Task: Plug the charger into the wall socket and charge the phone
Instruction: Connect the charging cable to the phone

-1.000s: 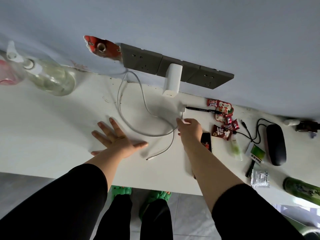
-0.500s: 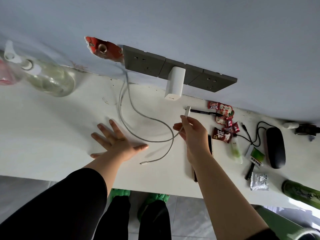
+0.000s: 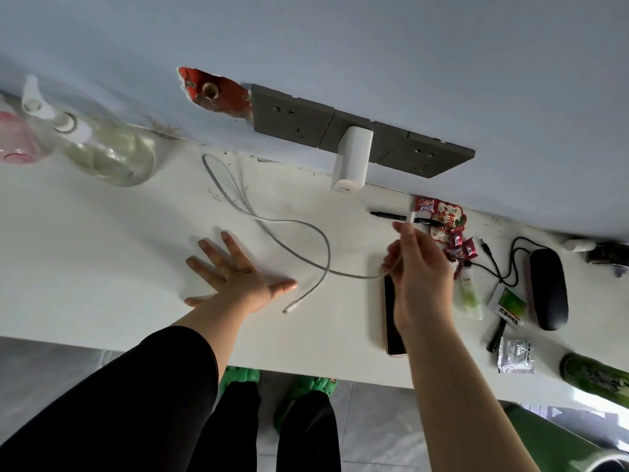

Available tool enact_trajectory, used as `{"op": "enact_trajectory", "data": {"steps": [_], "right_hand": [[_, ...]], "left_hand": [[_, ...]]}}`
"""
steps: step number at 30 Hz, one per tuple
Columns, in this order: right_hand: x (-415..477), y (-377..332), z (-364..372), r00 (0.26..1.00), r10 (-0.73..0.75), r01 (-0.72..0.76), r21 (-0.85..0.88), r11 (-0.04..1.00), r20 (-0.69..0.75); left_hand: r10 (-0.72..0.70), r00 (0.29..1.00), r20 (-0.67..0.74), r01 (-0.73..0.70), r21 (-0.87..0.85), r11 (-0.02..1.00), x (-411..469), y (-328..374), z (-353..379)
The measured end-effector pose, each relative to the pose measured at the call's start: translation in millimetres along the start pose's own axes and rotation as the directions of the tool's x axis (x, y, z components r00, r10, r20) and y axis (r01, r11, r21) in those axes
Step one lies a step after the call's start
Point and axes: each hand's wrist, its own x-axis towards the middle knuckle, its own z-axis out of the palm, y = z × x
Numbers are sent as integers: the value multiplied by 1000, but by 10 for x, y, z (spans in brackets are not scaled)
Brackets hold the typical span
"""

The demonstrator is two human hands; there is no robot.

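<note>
Since half a second ago the right hand (image 3: pixel 420 267) is lifting the cable (image 3: pixel 299 233) higher and further right, so its white plug end (image 3: pixel 412 214) is now pointing up over the black pen (image 3: pixel 391 215), right of centre in the frame. That hand is pinching the cable just below the plug, with the cord trailing out from under the palm. The left hand (image 3: pixel 238 272) is lying flat and spread on the white worktop (image 3: pixel 85 250), lower left of centre, grasping nothing. From the right hand the cable is running left in a loose loop across the worktop, and its other end (image 3: pixel 291 307) is resting just right of the left thumb. The white charger (image 3: pixel 352 161) is sitting plugged into the middle of the grey wall socket strip (image 3: pixel 292 117) at upper centre, its port facing down and apart from the plug. The phone (image 3: pixel 393 318) is lying face up on the worktop, partly under the right wrist. Sweet wrappers (image 3: pixel 446 219) are scattered just right of the plug.
</note>
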Motion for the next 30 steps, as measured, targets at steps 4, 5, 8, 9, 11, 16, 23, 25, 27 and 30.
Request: {"op": "enact_trajectory", "data": {"steps": [4, 5, 8, 9, 11, 16, 23, 25, 27, 30], "right_hand": [[-2, -129, -277, 982, -188, 187, -142, 972, 6], [-43, -123, -287, 975, -216, 221, -214, 951, 46], [-200, 26, -130, 977, -127, 180, -349, 920, 169], [-239, 95, -48, 980, -70, 132, -352, 927, 185], [-268, 203, 131, 983, 35, 27, -333, 943, 181], [-172, 202, 460, 974, 145, -111, -194, 975, 173], [-95, 78, 547, 973, 174, -153, -137, 979, 155], [-95, 71, 535, 973, 174, -155, -128, 980, 149], [-97, 70, 523, 975, 169, -152, -117, 981, 148], [-101, 64, 527, 975, 162, -144, -120, 982, 153]], "left_hand": [[6, 1000, 7, -6, 6, 1000, -32, 4, -26], [3, 1000, 12, -3, 5, 1000, -39, 3, -24], [-2, 1000, 29, 2, 8, 1000, -56, 3, -20], [-3, 1000, 29, 3, 10, 1000, -60, 4, -16], [-4, 1000, 15, 4, 7, 1000, -61, 10, -10], [-22, 1000, -22, 22, -7, 1000, -68, 44, -9], [-16, 999, -27, 16, -1, 1000, -79, 44, -17], [-14, 999, -30, 14, 6, 1000, -78, 41, -24], [-9, 1000, -29, 10, 6, 1000, -75, 38, -30], [-8, 1000, -25, 8, 6, 1000, -89, 37, -40]]}}
